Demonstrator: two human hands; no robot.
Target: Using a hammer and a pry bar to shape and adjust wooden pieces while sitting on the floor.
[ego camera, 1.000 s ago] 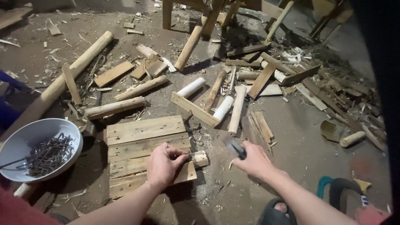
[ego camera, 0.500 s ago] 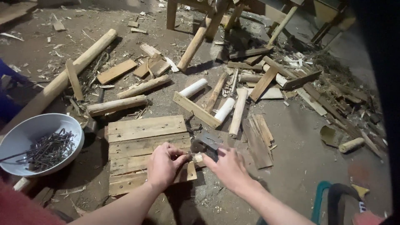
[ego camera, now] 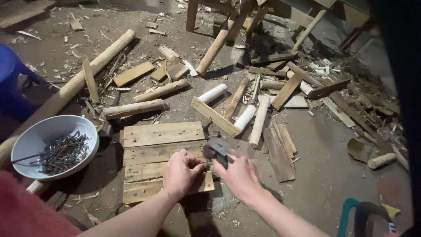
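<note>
A small panel of wooden planks (ego camera: 153,151) lies on the dirt floor in front of me. My left hand (ego camera: 180,172) rests on its right edge with the fingers pinched together, apparently on a nail too small to see clearly. My right hand (ego camera: 239,175) grips a hammer whose dark metal head (ego camera: 215,149) sits just above the pinched fingers, at the panel's right edge. The hammer's handle is hidden inside my fist.
A white bowl (ego camera: 33,136) holding several nails (ego camera: 61,153) stands to the left. Round poles (ego camera: 133,108), offcuts, white cylinders (ego camera: 212,93) and planks litter the floor beyond. A blue stool (ego camera: 11,83) is far left, wooden furniture legs (ego camera: 217,44) at the back.
My right hand has swung the hammer in from the right until its head is over the panel's right edge. My left hand has stayed pinched in place.
</note>
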